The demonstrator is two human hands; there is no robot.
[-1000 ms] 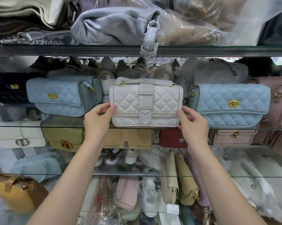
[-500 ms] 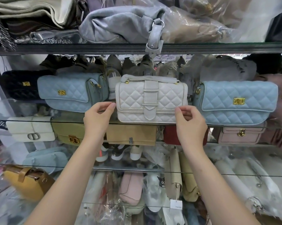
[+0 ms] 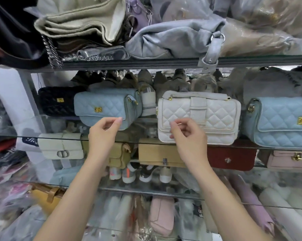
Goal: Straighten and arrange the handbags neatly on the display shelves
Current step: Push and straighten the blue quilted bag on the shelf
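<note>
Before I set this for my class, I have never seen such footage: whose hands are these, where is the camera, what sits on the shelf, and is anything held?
No machine here: a person wears one wide-angle camera on the head, looking forward and down at two bare hands. On the glass shelf stand a black handbag, the left blue handbag, a white quilted handbag and the right blue handbag. The left hand hovers by the left blue handbag, fingers loosely curled, gripping nothing. The right hand hovers before the white quilted handbag; whether its fingers pinch it, I cannot tell.
</note>
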